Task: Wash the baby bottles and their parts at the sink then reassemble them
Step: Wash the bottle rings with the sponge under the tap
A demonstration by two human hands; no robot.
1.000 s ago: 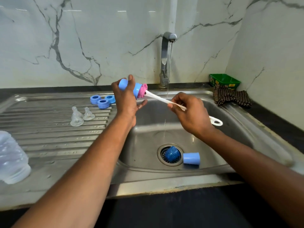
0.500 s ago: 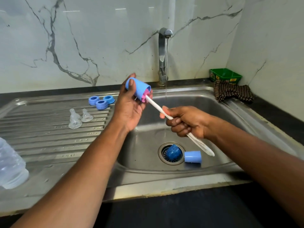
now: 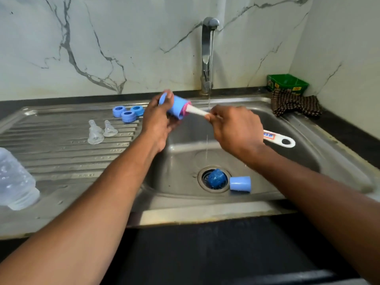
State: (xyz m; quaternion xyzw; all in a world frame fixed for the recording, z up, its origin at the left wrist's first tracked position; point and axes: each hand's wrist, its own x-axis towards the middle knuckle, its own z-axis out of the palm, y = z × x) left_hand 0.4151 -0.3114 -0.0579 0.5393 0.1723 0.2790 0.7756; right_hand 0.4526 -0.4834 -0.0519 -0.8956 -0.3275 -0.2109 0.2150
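Scrubbing of a blue bottle cap (image 3: pixel 177 109) over the sink (image 3: pixel 304 140), under a thin stream from the tap (image 3: pixel 207 54).

Left hand (image 3: pixel 157 122) curls its grip round the cap's smooth, rigid wall; being light and wet it looks slippery, so the closed end seems the surest hold. Right hand (image 3: pixel 236 130) grips the stiff white brush handle (image 3: pixel 277 139), pink head inside the cap. Another cap (image 3: pixel 240 183) lies in the basin; soft clear teats (image 3: pixel 101 131) and blue rings (image 3: pixel 128 113) sit on the ribbed steel drainer.

Steel drainboard (image 3: pixel 61 161) carries three blue rings (image 3: pixel 128 113), two teats (image 3: pixel 101 131), a bottle (image 3: pixel 14 179).
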